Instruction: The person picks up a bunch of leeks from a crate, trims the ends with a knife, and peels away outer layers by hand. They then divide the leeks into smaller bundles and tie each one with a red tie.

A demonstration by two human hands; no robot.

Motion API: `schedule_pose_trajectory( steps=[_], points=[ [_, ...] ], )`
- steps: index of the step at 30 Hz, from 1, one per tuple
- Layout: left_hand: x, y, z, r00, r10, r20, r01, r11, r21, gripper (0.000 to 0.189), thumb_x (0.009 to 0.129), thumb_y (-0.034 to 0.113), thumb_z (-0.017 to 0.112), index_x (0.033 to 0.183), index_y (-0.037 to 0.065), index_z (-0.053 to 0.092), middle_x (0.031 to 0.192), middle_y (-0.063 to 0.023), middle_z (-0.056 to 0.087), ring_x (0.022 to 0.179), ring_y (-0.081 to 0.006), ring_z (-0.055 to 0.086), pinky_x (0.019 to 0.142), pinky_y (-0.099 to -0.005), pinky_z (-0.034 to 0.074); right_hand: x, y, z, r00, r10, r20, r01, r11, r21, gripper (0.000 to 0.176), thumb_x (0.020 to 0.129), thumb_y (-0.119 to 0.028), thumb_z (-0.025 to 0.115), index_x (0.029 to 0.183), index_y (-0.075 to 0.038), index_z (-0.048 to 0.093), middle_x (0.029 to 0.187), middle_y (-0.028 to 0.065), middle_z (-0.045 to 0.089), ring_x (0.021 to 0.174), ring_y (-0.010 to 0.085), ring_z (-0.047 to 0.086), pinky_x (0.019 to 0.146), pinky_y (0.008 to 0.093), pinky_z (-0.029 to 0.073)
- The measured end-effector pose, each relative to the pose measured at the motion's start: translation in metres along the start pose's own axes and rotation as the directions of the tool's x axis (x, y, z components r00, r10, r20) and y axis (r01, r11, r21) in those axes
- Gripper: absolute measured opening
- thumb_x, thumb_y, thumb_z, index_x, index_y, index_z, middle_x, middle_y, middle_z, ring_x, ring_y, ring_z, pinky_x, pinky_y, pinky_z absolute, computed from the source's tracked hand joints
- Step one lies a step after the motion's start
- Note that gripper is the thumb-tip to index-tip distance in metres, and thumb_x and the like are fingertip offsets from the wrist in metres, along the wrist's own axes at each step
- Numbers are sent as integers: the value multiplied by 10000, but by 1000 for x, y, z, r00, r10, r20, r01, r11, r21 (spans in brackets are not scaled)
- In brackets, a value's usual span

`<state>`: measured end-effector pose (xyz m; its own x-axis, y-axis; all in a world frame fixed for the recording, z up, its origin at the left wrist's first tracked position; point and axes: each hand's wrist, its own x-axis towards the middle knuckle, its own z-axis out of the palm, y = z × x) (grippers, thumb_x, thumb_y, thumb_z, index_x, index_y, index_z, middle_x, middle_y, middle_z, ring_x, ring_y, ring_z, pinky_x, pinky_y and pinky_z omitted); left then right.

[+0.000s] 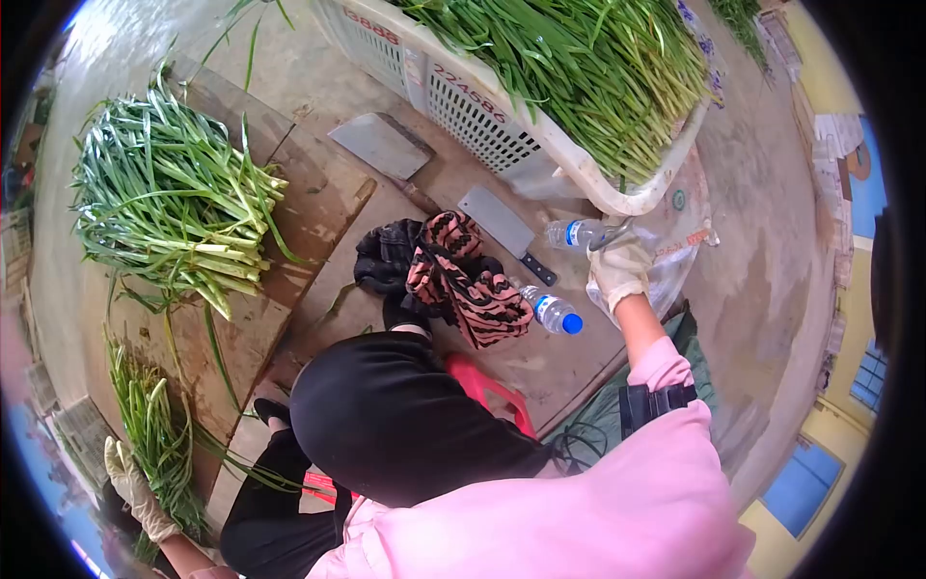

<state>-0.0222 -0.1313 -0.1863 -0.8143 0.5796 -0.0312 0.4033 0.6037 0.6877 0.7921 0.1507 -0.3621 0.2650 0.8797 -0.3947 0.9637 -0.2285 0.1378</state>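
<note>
My left hand (pixel 141 490), in a pale glove, is at the lower left with its fingers stretched out, beside a small loose bunch of green stalks (pixel 159 425). My right hand (pixel 620 272), gloved too, is closed around a small grey curved metal tool (pixel 612 234) whose full shape I cannot make out. A clear water bottle (pixel 569 234) lies just left of that tool. Below it is a second bottle (pixel 555 311) with a blue cap. A large bundle of leafy green stalks (pixel 178 193) lies on a wooden board (pixel 323 183) at the left.
A white plastic crate (pixel 473 111) full of green stalks (pixel 579 77) stands at the top. Two cleavers lie before it, a broad one (pixel 381 145) and a black-handled one (pixel 497 222). Pink-and-black patterned cloth (pixel 463 280) lies near my knee. A red plastic stool (pixel 492 391) shows beneath me.
</note>
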Motion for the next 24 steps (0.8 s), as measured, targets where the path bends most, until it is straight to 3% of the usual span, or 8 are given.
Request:
schedule_pose_trajectory(
  steps=[2,4,7,11,15,17,20,24],
  points=[
    [-5,7,5,1000,18,-5,-18,1000,-9,422,996,189,606,1377,33,515,1253,-51,575,1045,-110,537,927,-268,454,-27,-23,-9,884,-222,-412,150,968,-200,468,857,-324,639,1225,-38,598,1142,194,666,1048,384,637,851,491,507],
    [-13,28,9,999,20,-39,-13,983,184,427,996,181,605,1381,27,506,1314,-67,555,1130,-129,520,988,-284,424,-51,-50,2,783,-386,-488,289,920,-264,542,854,-310,645,1301,-20,541,1169,171,651,1077,374,615,860,496,495],
    [-37,56,37,973,218,-74,-196,952,234,456,990,160,603,1407,29,476,1437,-107,489,1261,-177,476,1077,-319,359,-60,-118,-13,865,-501,28,490,856,163,520,878,-287,636,1314,-28,524,1095,146,658,1018,334,636,831,478,516],
    [-79,113,85,892,443,88,-436,794,424,482,967,119,610,1411,18,452,1489,-131,445,1343,-229,436,1126,-364,326,-4,-213,4,788,-568,-238,606,784,135,305,888,-286,632,1086,-54,629,834,163,683,827,340,692,729,453,558],
    [-120,142,110,831,495,255,-538,596,596,709,886,230,697,1481,30,367,1547,-169,348,1453,-310,288,1194,-436,219,86,-269,68,894,-436,-104,447,856,260,299,847,-302,685,1044,-78,667,928,158,703,890,348,685,742,448,550],
    [-136,136,110,817,471,334,-559,499,662,981,794,507,752,1526,43,292,1575,-192,274,1467,-347,245,1199,-470,188,102,-288,76,933,-351,78,348,936,52,345,789,-421,748,986,-139,755,995,107,734,971,268,706,775,395,569],
    [-143,106,113,787,447,425,-597,379,707,1122,758,771,599,1543,50,251,1578,-227,234,1465,-407,213,1187,-501,196,122,-298,113,923,-347,167,366,925,-100,207,890,-250,623,996,-149,769,1042,95,740,972,233,719,770,370,576],
    [-148,102,125,853,295,430,-520,411,749,1243,637,650,765,1564,63,181,1607,-245,129,1483,-422,138,1202,-512,116,129,-297,129,946,-290,148,271,953,135,240,892,-252,589,1009,-107,740,1013,127,736,954,286,716,792,407,568]
  ],
)
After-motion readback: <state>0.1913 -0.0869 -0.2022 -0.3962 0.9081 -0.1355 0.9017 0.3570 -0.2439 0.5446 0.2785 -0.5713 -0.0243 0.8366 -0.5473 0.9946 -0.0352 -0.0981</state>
